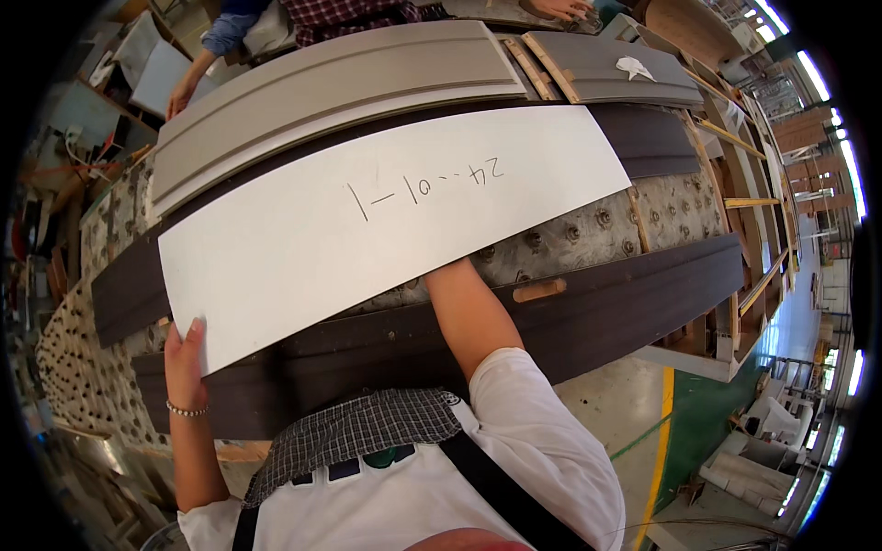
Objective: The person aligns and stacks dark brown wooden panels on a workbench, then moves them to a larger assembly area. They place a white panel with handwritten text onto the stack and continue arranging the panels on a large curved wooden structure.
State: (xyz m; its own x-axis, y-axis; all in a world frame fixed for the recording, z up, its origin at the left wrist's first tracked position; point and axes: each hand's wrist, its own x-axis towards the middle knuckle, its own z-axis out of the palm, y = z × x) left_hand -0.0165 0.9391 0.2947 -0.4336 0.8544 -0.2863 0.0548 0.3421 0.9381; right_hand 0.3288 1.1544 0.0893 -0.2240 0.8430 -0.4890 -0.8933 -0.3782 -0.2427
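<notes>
A long white panel point(276, 266) with handwriting on its face lies tilted across the work table in front of me. At its near left corner my left hand point(186, 358) grips the edge, thumb on top and the fingers out of sight beneath. My right forearm reaches under the panel's near edge, and only a bit of my right hand point(448, 272) shows there, its fingers hidden. Below the panel, dark brown boards point(606, 312) lie lengthwise, the nearest one with an oblong cut-out point(539, 290).
A grey grooved panel point(349, 87) lies on the far side, where another person's hand point(179, 96) rests near its left end. A smaller grey panel point(634, 73) carries a crumpled white scrap point(634, 68). The table top point(588, 230) is studded with rollers. Wooden frames point(744, 275) stand to the right.
</notes>
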